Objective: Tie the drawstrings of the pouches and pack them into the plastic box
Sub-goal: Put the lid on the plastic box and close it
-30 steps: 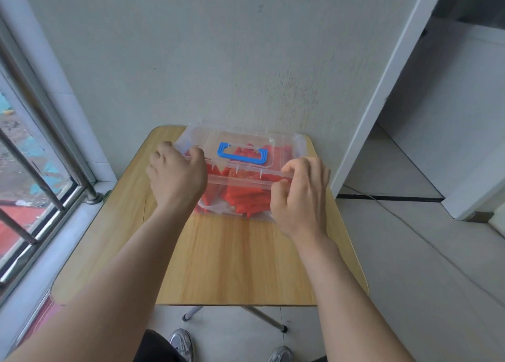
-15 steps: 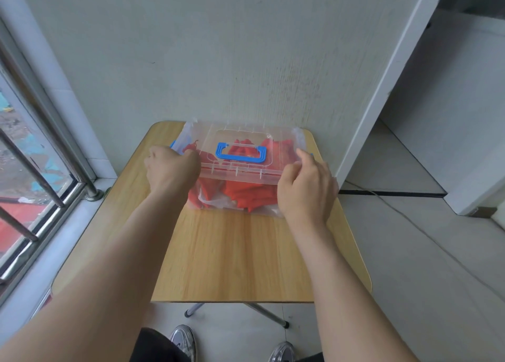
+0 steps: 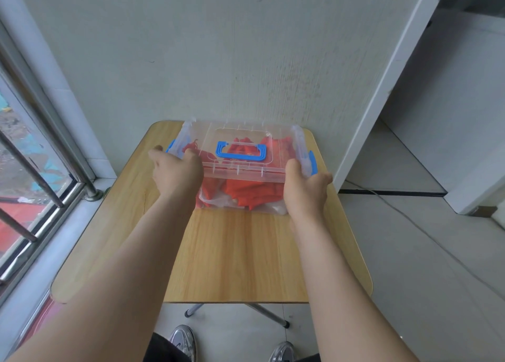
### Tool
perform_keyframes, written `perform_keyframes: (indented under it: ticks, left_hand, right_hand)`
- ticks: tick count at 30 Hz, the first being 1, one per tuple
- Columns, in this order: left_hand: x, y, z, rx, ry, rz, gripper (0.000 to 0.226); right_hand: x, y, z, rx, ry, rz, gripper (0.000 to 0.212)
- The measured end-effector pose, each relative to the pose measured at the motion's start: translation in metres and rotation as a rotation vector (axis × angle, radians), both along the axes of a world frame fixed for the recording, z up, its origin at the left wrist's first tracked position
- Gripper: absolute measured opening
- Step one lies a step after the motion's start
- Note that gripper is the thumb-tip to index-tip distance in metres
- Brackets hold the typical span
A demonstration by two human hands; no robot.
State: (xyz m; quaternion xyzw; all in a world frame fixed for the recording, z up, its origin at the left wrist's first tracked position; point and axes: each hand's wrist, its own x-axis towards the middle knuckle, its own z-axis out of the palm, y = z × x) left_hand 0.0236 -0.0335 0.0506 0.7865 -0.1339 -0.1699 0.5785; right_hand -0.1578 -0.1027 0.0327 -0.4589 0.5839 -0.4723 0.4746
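A clear plastic box point(image 3: 269, 210) stands at the far end of the wooden table point(image 3: 240, 255), against the wall. Several red pouches point(image 3: 251, 190) lie inside it. Its clear lid point(image 3: 237, 170) with a blue handle point(image 3: 241, 154) sits on top. My left hand point(image 3: 175, 174) grips the box's left end beside a blue latch point(image 3: 171, 147). My right hand point(image 3: 306, 188) grips the right end, its fingers next to the other blue latch point(image 3: 313, 162). The fingertips of both hands are hidden behind the box.
A wall rises directly behind the box. A barred window point(image 3: 30, 170) and its sill run along the left. An open doorway point(image 3: 426, 143) and a floor cable point(image 3: 410, 219) lie to the right. My shoes point(image 3: 181, 339) show under the table.
Both hands slid from the lid's front edge outward to the box's two ends by the blue latches. The lid now lies flatter over the box.
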Motion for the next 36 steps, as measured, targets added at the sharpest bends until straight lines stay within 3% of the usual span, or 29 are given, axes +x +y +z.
perform_keyframes:
  ticks: [2, 4, 11, 17, 24, 26, 29, 33, 36]
  left_hand:
    - [-0.001, 0.000, 0.001, -0.026, 0.066, 0.021, 0.065]
    - [0.001, 0.000, 0.000, -0.045, 0.128, 0.047, 0.052]
    - [0.006, 0.001, -0.006, -0.140, 0.256, 0.061, 0.044]
    - [0.001, 0.004, -0.007, -0.222, 0.101, 0.073, 0.040]
    - [-0.005, 0.004, -0.008, -0.258, 0.000, 0.131, 0.039]
    - [-0.006, 0.003, -0.009, -0.251, -0.019, 0.152, 0.038]
    - [-0.009, -0.002, -0.011, -0.233, -0.023, 0.169, 0.036]
    - [-0.007, -0.012, -0.016, -0.220, -0.075, 0.179, 0.036]
    - [-0.003, -0.021, -0.016, -0.221, -0.079, 0.211, 0.034]
  right_hand:
    - [-0.001, -0.001, -0.003, -0.062, -0.001, -0.003, 0.041]
    - [0.000, -0.002, -0.003, -0.167, 0.066, -0.014, 0.044]
    - [0.004, 0.002, 0.001, -0.262, 0.180, -0.017, 0.051]
    - [0.005, 0.000, -0.002, -0.310, 0.269, -0.022, 0.052]
    - [0.006, -0.004, -0.012, -0.348, 0.237, 0.038, 0.051]
    - [0.007, -0.001, -0.013, -0.469, 0.302, -0.007, 0.050]
    - [0.012, 0.010, -0.015, -0.757, 0.582, -0.147, 0.033]
    - [0.020, 0.025, -0.012, -1.044, 0.707, 0.047, 0.024]
    - [0.029, 0.022, -0.023, -1.141, 0.779, 0.163, 0.032]
